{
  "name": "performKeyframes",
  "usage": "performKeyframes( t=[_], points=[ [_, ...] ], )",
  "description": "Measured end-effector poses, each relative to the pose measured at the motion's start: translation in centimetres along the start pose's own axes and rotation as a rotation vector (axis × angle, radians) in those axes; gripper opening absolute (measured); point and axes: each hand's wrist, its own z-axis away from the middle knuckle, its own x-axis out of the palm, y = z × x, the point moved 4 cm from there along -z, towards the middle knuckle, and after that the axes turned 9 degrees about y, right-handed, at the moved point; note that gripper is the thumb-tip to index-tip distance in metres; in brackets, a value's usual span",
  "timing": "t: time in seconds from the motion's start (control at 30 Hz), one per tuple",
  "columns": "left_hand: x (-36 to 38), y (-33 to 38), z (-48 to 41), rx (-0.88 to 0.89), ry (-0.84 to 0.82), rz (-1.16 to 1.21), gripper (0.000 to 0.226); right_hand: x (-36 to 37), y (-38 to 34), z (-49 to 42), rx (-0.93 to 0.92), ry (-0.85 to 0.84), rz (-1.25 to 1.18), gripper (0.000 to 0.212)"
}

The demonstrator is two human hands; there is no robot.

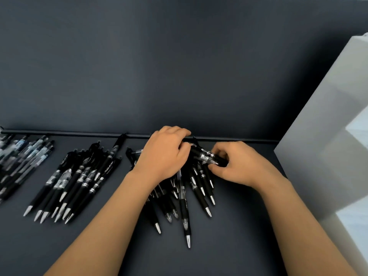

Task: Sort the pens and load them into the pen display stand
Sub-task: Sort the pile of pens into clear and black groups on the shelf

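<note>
Across table (pixel 239 246), three pen piles (pixel 79 180)

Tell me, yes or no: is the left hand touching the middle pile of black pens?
No, the left hand grips pens at the rightmost black-pen pile, clear of the middle pile.

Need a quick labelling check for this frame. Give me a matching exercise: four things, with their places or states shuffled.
1 left hand
2 right hand
3 middle pen pile
4 white structure

A at the right edge of view
B grips the left end of the held pens
C lies untouched, left of both hands
D pinches the held pens' right end

Pairs: 1-B, 2-D, 3-C, 4-A
</note>
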Motion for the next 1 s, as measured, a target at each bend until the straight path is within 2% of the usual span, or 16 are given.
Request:
performKeyframes(
  t=[0.17,0.3,0.63,0.9,1.0],
  points=[
    [-0.5,-0.7,0.0,-0.062,0.03,0.037,0.052,-0.4,1.2,0.1,0.108,-0.041,0.006,0.021],
    [-0.4,-1.4,-0.1,-0.138,0.046,0.028,0.039,-0.4,1.2,0.5,0.144,-0.061,0.072,0.048],
    [-0.2,-2.0,0.0,-0.195,0.041,0.097,0.041,0.6,-0.2,0.2,0.133,0.019,0.083,0.038],
    [-0.6,-2.8,0.5,-0.307,0.05,0.16,0.037,-0.1,-0.1,0.6,0.246,0.033,0.093,0.059],
    [-0.8,-2.9,0.7,-0.342,0.082,0.218,0.035,-0.9,0.3,0.6,0.28,0.091,0.06,0.063]
  ],
)
